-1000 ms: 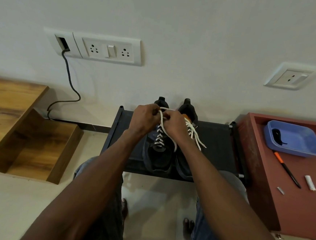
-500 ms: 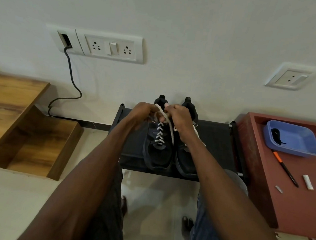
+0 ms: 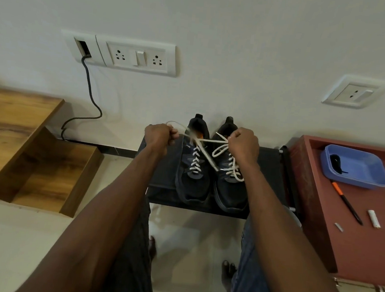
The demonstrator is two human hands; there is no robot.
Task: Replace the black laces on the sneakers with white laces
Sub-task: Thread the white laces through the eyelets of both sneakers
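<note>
Both hands' fingers [image 3: 173, 135] pinch white lace [image 3: 204, 150] ends, pulled apart above the left sneaker [image 3: 194, 169].

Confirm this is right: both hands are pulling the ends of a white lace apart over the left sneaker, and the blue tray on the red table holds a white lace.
One detail is wrong. The head view shows the blue tray on the red table holding a black lace, not a white one. The rest stands: the left hand and right hand pull the white lace ends apart over the left sneaker.
</note>
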